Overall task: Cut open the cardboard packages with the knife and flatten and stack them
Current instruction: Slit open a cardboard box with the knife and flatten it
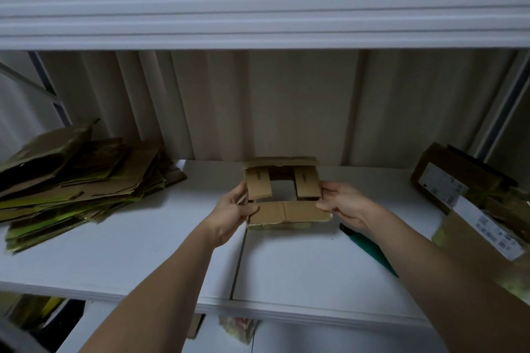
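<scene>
Hands — left (233,210) & right (341,205) — grip 1 opened box (284,195); 1 knife (370,249) nearby.

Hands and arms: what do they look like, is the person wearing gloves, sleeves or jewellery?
Both are bare. The left hand and right hand have no gloves and no rings that I can make out. Both forearms are uncovered right down to the bottom edge of the picture, with no sleeve, watch or bracelet in sight. The fingernails look short and plain, though the picture is too soft to be sure.
</scene>
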